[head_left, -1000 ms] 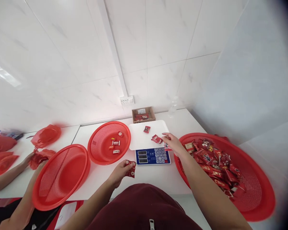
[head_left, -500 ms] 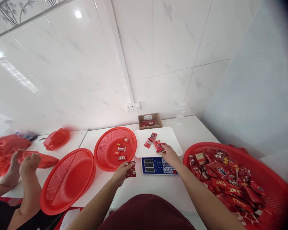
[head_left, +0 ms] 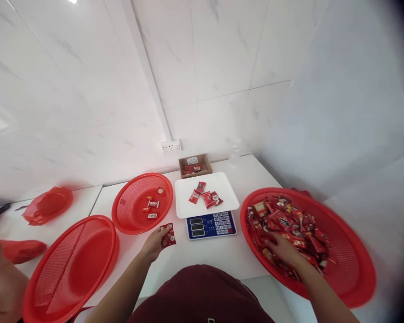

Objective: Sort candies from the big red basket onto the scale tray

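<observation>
My left hand [head_left: 155,242] rests on the white table and pinches a small red pouch [head_left: 168,236]. My right hand [head_left: 283,251] lies among the red wrapped sweets in the large red basket [head_left: 350,269] on the right; its fingers are curled into the pile and blurred. Between the hands stands a blue-fronted scale [head_left: 211,224]. Its white tray [head_left: 182,206] carries several red sweet packets [head_left: 207,198].
A middle red basket [head_left: 128,215] holds a few small sweets. An empty red basket [head_left: 70,264] sits front left. A brown box [head_left: 195,165] stands by the wall. Another person's hand [head_left: 0,273] and red bags [head_left: 47,204] are at far left.
My right hand left the scale tray, dropping a packet there, and moved right into the large basket of sweets. The left hand stayed with the pouch.
</observation>
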`<action>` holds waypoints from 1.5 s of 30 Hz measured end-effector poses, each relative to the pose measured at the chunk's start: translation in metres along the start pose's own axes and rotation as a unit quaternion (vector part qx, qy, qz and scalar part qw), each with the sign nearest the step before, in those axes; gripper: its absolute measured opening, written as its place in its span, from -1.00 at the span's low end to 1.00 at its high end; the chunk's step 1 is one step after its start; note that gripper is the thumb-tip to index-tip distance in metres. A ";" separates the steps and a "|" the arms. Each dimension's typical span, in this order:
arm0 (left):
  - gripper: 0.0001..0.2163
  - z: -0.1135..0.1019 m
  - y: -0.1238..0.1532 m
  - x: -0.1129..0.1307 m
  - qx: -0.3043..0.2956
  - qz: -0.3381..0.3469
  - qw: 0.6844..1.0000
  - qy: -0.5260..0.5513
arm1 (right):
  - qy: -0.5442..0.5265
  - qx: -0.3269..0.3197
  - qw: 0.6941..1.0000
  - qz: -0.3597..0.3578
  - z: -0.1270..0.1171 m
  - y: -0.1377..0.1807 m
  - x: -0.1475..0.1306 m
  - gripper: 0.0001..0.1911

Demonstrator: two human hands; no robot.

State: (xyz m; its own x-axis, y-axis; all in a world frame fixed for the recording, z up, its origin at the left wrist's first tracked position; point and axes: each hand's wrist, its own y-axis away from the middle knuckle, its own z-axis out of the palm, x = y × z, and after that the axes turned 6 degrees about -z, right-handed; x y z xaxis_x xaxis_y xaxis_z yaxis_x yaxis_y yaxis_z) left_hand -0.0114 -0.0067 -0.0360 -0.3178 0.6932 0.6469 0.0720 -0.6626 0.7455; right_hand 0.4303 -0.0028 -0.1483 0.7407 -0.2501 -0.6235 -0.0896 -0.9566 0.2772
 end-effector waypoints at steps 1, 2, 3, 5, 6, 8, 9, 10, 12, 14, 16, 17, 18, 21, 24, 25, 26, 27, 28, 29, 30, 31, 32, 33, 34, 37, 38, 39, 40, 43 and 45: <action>-0.75 0.003 0.002 -0.003 -0.011 -0.007 1.000 -0.005 | 0.039 -0.013 0.999 -0.002 0.005 0.007 0.005 -0.57; -0.74 0.007 0.004 -0.005 -0.024 -0.014 1.000 -0.013 | 0.079 -0.019 0.997 -0.003 0.009 0.013 0.006 -0.53; -0.73 0.010 0.005 -0.007 -0.037 -0.019 0.999 -0.024 | 0.113 -0.022 0.993 0.002 0.013 0.016 0.004 -0.49; -0.69 0.017 0.008 -0.010 -0.056 -0.023 0.997 -0.047 | 0.157 -0.035 0.987 0.022 0.018 0.019 -0.005 -0.46; -0.67 0.020 0.009 -0.011 -0.060 -0.021 0.996 -0.057 | 0.166 -0.044 0.984 0.034 0.019 0.018 -0.011 -0.46; -0.63 0.025 0.011 -0.011 -0.061 -0.005 0.996 -0.067 | 0.172 -0.055 0.982 0.051 0.019 0.015 -0.020 -0.48; -0.62 0.026 0.013 -0.011 -0.061 0.007 0.996 -0.069 | 0.172 -0.055 0.982 0.053 0.020 0.014 -0.023 -0.48; -0.62 0.027 0.015 -0.011 -0.060 0.020 0.995 -0.072 | 0.171 -0.055 0.982 0.054 0.020 0.014 -0.025 -0.49; -0.62 0.029 0.020 -0.010 -0.059 0.037 0.994 -0.079 | 0.166 -0.052 0.983 0.052 0.021 0.014 -0.024 -0.49; -0.63 0.029 0.024 -0.010 -0.066 0.037 0.994 -0.082 | 0.159 -0.047 0.985 0.047 0.020 0.014 -0.022 -0.51; -0.61 0.029 0.027 -0.012 -0.076 0.027 0.994 -0.078 | 0.150 -0.034 0.987 0.037 0.017 0.012 -0.021 -0.55; -0.61 0.029 0.028 -0.013 -0.080 0.022 0.994 -0.074 | 0.146 -0.024 0.989 0.031 0.015 0.010 -0.022 -0.56; -0.61 0.029 0.029 -0.015 -0.082 0.019 0.994 -0.070 | 0.140 -0.013 0.990 0.023 0.013 0.006 -0.024 -0.56; -0.62 0.029 0.030 -0.019 -0.080 0.021 0.994 -0.065 | 0.118 0.018 0.993 -0.006 0.010 -0.009 -0.033 -0.54; -0.63 0.030 0.030 -0.020 -0.089 0.033 0.992 -0.086 | 0.097 0.026 0.994 -0.031 0.014 -0.024 -0.043 -0.52; -0.63 0.030 0.031 -0.019 -0.093 0.040 0.990 -0.095 | 0.092 0.026 0.995 -0.033 0.016 -0.028 -0.045 -0.51; -0.63 0.031 0.031 -0.018 -0.095 0.047 0.989 -0.103 | 0.089 0.025 0.995 -0.033 0.019 -0.030 -0.047 -0.50; -0.62 0.031 0.032 -0.018 -0.094 0.054 0.988 -0.109 | 0.086 0.024 0.996 -0.031 0.021 -0.032 -0.047 -0.51; -0.61 0.031 0.033 -0.017 -0.092 0.060 0.988 -0.112 | 0.082 0.023 0.996 -0.030 0.023 -0.032 -0.047 -0.54; -0.59 0.031 0.033 -0.017 -0.089 0.065 0.987 -0.114 | 0.076 0.022 0.996 -0.030 0.024 -0.032 -0.045 -0.57; -0.58 0.031 0.034 -0.017 -0.083 0.068 0.988 -0.114 | 0.068 0.020 0.997 -0.032 0.024 -0.032 -0.044 -0.60; -0.57 0.030 0.035 -0.017 -0.077 0.072 0.988 -0.115 | 0.058 0.016 0.998 -0.034 0.024 -0.031 -0.042 -0.63; -0.56 0.028 0.035 -0.017 -0.069 0.074 0.988 -0.117 | 0.047 0.013 0.998 -0.036 0.022 -0.031 -0.040 -0.65; -0.56 0.027 0.036 -0.018 -0.063 0.076 0.988 -0.120 | 0.035 0.011 0.999 -0.037 0.021 -0.032 -0.038 -0.66; -0.55 0.026 0.036 -0.019 -0.057 0.079 0.988 -0.123 | 0.022 0.012 0.999 -0.035 0.019 -0.034 -0.038 -0.65; -0.55 0.025 0.036 -0.023 -0.049 0.088 0.987 -0.129 | -0.012 0.032 0.999 -0.022 0.015 -0.043 -0.039 -0.58; -0.55 0.025 0.036 -0.023 -0.047 0.091 0.987 -0.128 | -0.022 0.042 0.999 -0.017 0.014 -0.047 -0.041 -0.55; -0.54 0.026 0.037 -0.023 -0.045 0.094 0.987 -0.122 | -0.031 0.052 0.998 -0.012 0.015 -0.051 -0.043 -0.54; -0.55 0.027 0.037 -0.023 -0.044 0.096 0.988 -0.113 | -0.040 0.061 0.997 -0.009 0.016 -0.055 -0.045 -0.53; -0.55 0.031 0.039 -0.023 -0.051 0.086 0.992 -0.073 | -0.067 0.082 0.994 -0.003 0.021 -0.062 -0.050 -0.54; -0.55 0.031 0.041 -0.024 -0.053 0.063 0.995 -0.048 | -0.083 0.092 0.992 0.000 0.025 -0.063 -0.051 -0.53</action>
State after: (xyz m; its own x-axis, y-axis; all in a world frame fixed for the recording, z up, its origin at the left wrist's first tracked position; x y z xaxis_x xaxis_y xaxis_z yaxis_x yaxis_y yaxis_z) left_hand 0.0281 -0.0414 -0.0163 -0.2201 0.6229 0.7507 0.0032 -0.7691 0.6391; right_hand 0.3818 0.0666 -0.1522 0.6217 -0.2562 -0.7402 -0.2214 -0.9639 0.1477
